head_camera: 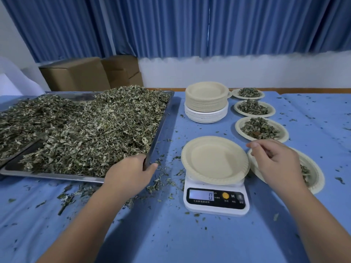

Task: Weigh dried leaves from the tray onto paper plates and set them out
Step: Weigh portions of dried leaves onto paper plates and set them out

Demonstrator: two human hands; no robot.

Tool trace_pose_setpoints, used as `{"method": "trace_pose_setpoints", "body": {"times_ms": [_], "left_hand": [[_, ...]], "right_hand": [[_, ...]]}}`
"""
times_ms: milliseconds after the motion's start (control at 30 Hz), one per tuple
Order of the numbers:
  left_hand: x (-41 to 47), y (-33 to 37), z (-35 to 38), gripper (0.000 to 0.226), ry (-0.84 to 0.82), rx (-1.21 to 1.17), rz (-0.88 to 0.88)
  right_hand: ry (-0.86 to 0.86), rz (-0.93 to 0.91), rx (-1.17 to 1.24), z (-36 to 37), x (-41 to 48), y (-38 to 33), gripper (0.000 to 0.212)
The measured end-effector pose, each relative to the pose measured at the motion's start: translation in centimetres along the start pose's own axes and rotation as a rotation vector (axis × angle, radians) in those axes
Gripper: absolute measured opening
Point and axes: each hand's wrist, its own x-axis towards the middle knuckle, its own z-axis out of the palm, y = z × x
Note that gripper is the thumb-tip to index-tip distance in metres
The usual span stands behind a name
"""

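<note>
On scale (216,205), one empty paper plate (214,160), dried leaves (85,126) heaped in tray (161,126), left hand (129,173) gripping tray corner, right hand (275,162) slack over one of four filled plates (261,128), two plate stacks (206,101), blue tabletop (171,234), curtains (171,25), two boxes (76,74)

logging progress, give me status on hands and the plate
Left hand grips tray corner. Right hand loose, holding nothing, beside empty plate. Plate on scale, display 0. Nothing blocking.
</note>
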Motion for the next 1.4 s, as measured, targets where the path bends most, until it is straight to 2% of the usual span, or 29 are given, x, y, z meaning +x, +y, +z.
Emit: {"method": "trace_pose_setpoints", "body": {"times_ms": [100, 267, 333, 467, 533, 700, 767, 900, 1033, 1100, 1233, 1400], "left_hand": [[-0.5, -0.3, -0.1, 0.052, 0.159, 0.043, -0.022], [-0.3, -0.5, 0.2, 0.071, -0.092, 0.075, -0.085], [-0.3, -0.6, 0.5, 0.068, -0.076, 0.106, -0.065], [-1.1, -0.3, 1.0, 0.051, 0.089, 0.150, 0.005], [-1.3, -0.3, 1.2, 0.050, 0.137, 0.122, 0.010], [-1.1, -0.7, 1.2, 0.065, 0.106, 0.148, -0.005], [-1.1, -0.9, 1.3, 0.064, 0.082, 0.174, -0.001], [-1.4, -1.1, 1.7, 0.053, 0.151, 0.170, 0.044], [-1.5, -1.5, 1.5, 0.057, 0.194, 0.092, 0.057], [-1.2, -1.8, 1.0, 0.055, 0.191, 0.032, 0.064], [-0.4, -2.4, 0.1, 0.037, 0.147, -0.100, 0.085], [1.3, -3.1, -0.6, 0.030, 0.017, -0.208, 0.068]], "right_hand": [[-0.002, 0.020, 0.014, 0.0, -0.1, -0.1, 0.020], [-0.018, 0.047, 0.028, 0.2, -0.3, -0.5, 0.020], [-0.022, 0.045, 0.037, 0.1, -0.4, -0.6, 0.023], [-0.022, 0.034, 0.045, 0.0, -0.4, -0.7, 0.029], [-0.021, 0.035, 0.044, 0.0, -0.3, -0.6, 0.029], [-0.021, 0.046, 0.040, 0.2, -0.3, -0.5, 0.023], [-0.021, 0.052, 0.047, 0.2, -0.3, -0.4, 0.021], [-0.023, 0.046, 0.055, 0.1, -0.3, -0.4, 0.020], [-0.034, 0.041, 0.052, 0.1, -0.3, -0.4, 0.023], [-0.033, 0.040, 0.053, 0.1, -0.3, -0.4, 0.024], [-0.032, 0.048, 0.058, 0.1, -0.3, -0.4, 0.024], [-0.028, 0.051, 0.062, 0.1, -0.3, -0.6, 0.026]]}}
